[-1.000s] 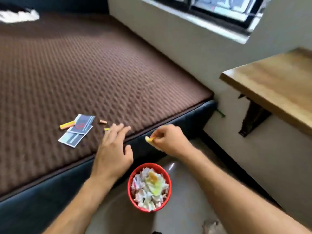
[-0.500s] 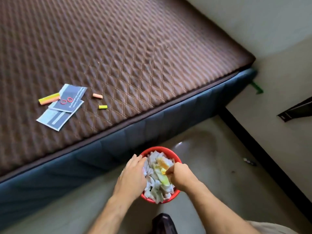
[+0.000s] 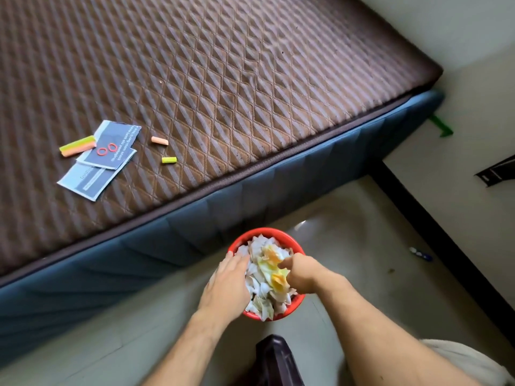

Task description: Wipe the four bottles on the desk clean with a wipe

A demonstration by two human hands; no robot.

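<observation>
- Low in the centre of the frame, the right hand (image 3: 302, 273) hangs over a red bin (image 3: 296, 301), fingers curled at the crumpled paper (image 3: 264, 280); whether they pinch a piece cannot be told.
- Left of it, the left hand (image 3: 230, 285) lies with straight fingers on the bin's near-left rim and the paper.
- Yellow and orange scraps (image 3: 274, 267) top the white heap.
- Bottles and desk are out of view.
- At centre left, cards (image 3: 111, 151), two red bands (image 3: 106, 149) and coloured sticks (image 3: 78, 145) lie on the brown mattress (image 3: 223, 79).

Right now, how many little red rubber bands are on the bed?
2. One red rubber band and a second lie side by side on the upper dark card. Others may be hidden.
</observation>
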